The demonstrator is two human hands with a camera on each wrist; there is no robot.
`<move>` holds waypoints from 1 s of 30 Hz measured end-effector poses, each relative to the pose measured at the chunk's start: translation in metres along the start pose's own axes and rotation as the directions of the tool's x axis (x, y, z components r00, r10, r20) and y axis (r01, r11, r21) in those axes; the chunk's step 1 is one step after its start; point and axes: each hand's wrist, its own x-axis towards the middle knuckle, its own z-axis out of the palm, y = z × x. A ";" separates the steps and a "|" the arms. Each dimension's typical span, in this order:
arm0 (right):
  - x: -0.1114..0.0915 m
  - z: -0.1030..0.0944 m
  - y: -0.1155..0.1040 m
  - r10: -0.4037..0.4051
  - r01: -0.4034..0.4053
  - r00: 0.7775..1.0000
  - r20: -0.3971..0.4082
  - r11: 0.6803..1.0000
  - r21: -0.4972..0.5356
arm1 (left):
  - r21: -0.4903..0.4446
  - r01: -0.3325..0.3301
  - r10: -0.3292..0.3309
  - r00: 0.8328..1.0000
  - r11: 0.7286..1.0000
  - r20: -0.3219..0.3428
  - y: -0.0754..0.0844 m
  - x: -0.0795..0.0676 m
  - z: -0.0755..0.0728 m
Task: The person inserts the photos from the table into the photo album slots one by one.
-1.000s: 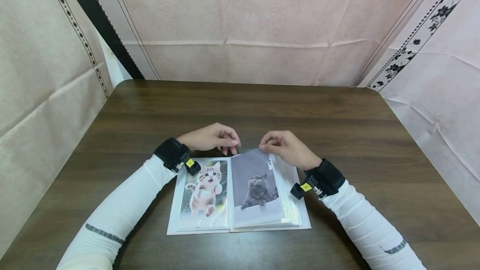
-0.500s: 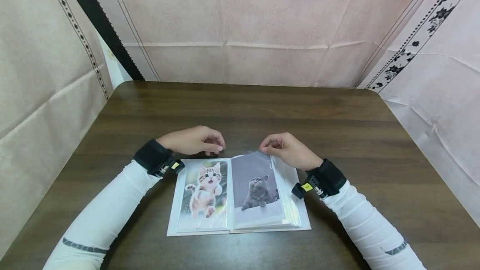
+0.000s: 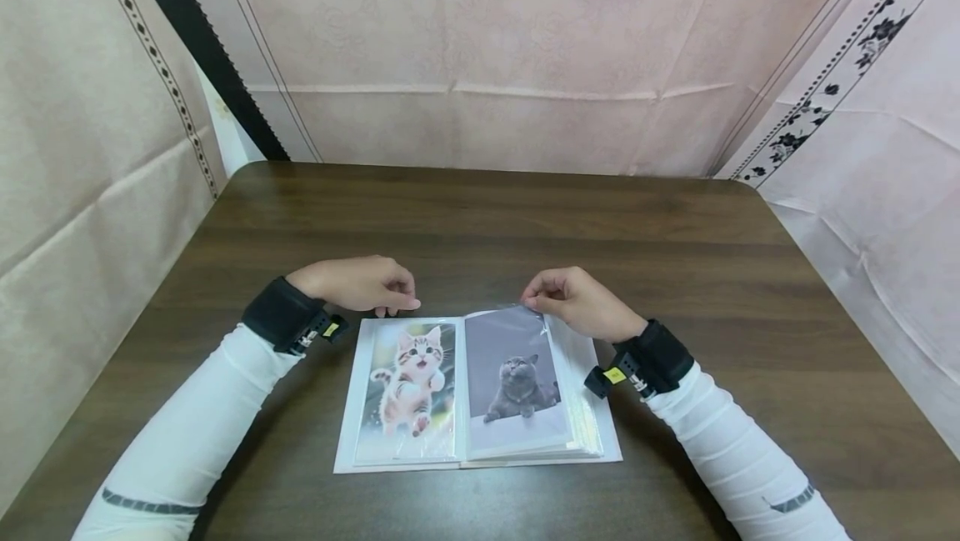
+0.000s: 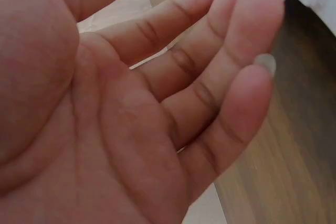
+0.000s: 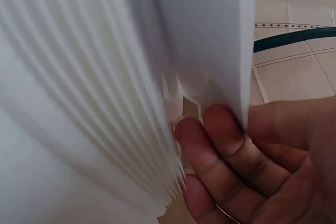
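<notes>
An open photo album [image 3: 345, 433] lies on the table, with a kitten photo [image 3: 408, 391] on its left page and a grey cat photo [image 3: 510, 349] on its right page. My right hand [image 3: 581, 303] pinches the upper right edge of the leaf with the grey cat. The right wrist view shows this leaf [image 5: 210, 35] between thumb and fingers, apart from the stacked pages [image 5: 94, 87]. My left hand [image 3: 363, 284] is just beyond the album's upper left edge, its fingers loosely bent. In the left wrist view the palm [image 4: 121, 129] holds nothing.
The brown wooden table [image 3: 480, 216] extends around the album on all sides. Pale patterned cloth [image 3: 540, 49] hangs behind it and at both sides. A dark strip [image 3: 210, 49] slants down at the back left. Both wrists carry black camera straps [image 3: 652, 355].
My left hand has drawn away to the left from the album's top middle. The right hand keeps its pinch and has hardly moved, while the grey cat leaf has shifted very slightly right.
</notes>
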 end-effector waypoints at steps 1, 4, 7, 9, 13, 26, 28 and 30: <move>0.000 0.000 -0.001 -0.005 0.005 1.000 -0.004 1.000 -0.016 | 0.001 0.009 -0.009 1.000 1.000 0.000 -0.001 -0.001 0.000; 0.000 0.003 -0.002 -0.021 0.021 1.000 -0.007 0.997 -0.077 | 0.005 0.037 -0.037 0.999 0.999 0.002 -0.004 -0.002 -0.001; 0.000 0.007 -0.005 -0.049 0.047 0.999 -0.005 0.989 -0.139 | -0.006 0.056 -0.056 0.998 0.998 0.005 -0.006 -0.003 -0.001; 0.000 0.009 -0.007 -0.063 0.063 0.998 0.002 0.986 -0.154 | -0.011 0.060 -0.060 0.998 0.998 0.006 -0.007 -0.003 -0.001; -0.001 0.011 -0.010 -0.062 0.065 0.998 0.025 0.981 -0.184 | -0.015 0.061 -0.061 0.998 0.998 0.009 -0.008 -0.002 -0.001; -0.004 0.015 -0.012 0.017 0.021 0.989 0.145 0.966 -0.258 | -0.013 0.082 -0.081 0.997 0.997 0.010 -0.011 0.000 0.000; -0.004 0.016 -0.011 0.021 0.016 0.989 0.147 0.968 -0.249 | -0.008 0.085 -0.085 0.996 0.996 0.013 -0.011 0.000 0.000; -0.003 0.016 -0.010 0.021 0.016 0.989 0.147 0.970 -0.244 | -0.001 0.088 -0.088 0.996 0.996 0.017 -0.011 0.001 0.001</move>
